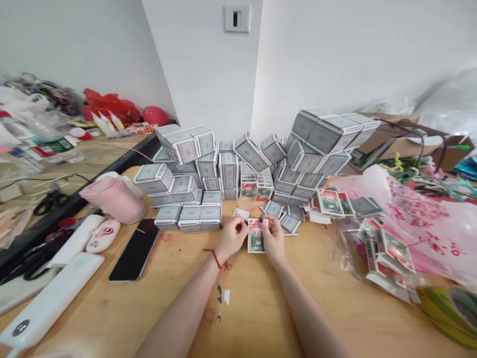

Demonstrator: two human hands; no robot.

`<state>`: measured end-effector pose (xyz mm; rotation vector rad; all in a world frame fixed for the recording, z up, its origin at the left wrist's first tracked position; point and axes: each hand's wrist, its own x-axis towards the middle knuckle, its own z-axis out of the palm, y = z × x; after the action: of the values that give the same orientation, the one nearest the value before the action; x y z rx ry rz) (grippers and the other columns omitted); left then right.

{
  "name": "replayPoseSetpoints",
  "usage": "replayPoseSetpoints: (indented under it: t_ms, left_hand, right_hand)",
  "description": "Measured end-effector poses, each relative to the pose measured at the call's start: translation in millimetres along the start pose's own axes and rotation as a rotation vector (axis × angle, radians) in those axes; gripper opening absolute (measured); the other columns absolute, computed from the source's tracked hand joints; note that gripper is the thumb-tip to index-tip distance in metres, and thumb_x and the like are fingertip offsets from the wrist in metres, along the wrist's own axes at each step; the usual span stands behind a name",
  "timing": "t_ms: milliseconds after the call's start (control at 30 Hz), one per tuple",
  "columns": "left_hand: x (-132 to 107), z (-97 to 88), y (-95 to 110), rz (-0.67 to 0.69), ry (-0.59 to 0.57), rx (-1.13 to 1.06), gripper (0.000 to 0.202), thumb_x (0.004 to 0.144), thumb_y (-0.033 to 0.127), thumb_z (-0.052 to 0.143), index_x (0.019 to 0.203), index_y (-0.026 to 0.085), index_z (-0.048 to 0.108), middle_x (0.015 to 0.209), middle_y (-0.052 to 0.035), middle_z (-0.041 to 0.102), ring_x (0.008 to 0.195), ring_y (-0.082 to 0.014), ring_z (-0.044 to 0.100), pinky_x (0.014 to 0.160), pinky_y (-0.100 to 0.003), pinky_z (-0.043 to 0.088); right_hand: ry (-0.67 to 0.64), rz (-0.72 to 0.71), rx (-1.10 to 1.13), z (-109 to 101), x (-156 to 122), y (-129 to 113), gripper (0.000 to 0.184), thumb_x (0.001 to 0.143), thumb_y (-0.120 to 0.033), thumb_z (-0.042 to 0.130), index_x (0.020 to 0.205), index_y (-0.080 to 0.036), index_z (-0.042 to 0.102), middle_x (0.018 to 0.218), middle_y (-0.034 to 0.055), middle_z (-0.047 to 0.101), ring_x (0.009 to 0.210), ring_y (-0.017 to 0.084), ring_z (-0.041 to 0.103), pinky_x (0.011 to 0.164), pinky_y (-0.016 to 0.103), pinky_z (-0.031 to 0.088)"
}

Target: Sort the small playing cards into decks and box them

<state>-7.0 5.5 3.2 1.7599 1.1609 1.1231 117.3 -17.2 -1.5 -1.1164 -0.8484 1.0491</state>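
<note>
A card box [256,242] was between the hands [274,241], over the worktop [253,313]. Behind them stood the card stacks [228,166], with the wall [208,64] at their back. Left of the hands lay a phone [134,251], and farther left a device [55,298]. To the right, loose boxes [395,258] lay beside a plastic bag [432,223], a tape roll [439,311] nearer the front

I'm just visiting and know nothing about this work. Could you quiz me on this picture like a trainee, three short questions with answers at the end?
1. Multiple choice: what colour is the string bracelet?
A) blue
B) red
C) yellow
2. True or false: the smartphone lies to the person's left of the red-and-green playing-card box at the hands.
3. Which hand's grip has its thumb on the front of that box?

Key:
1. B
2. True
3. The right hand
</note>
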Motion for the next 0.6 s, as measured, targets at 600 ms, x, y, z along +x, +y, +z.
replayPoseSetpoints:
  t_ms: [600]
  left_hand:
    - [-1.1, 0.2, -0.2, -0.081, -0.081, -0.265, 0.03, 0.082, 0.039, 0.042, 0.064, 0.016, 0.045, 0.06, 0.0013, 0.046, 0.056, -0.0096, 0.043, 0.051, -0.021, 0.036]
  right_hand:
    - [-0.019, 0.122, 0.104, -5.1, 3.8, 0.0, 0.029, 0.067, -0.045, 0.06, 0.083, -0.022, 0.055, 0.062, -0.0053, 0.054, 0.05, 0.009, 0.048, 0.048, 0.021, 0.039]
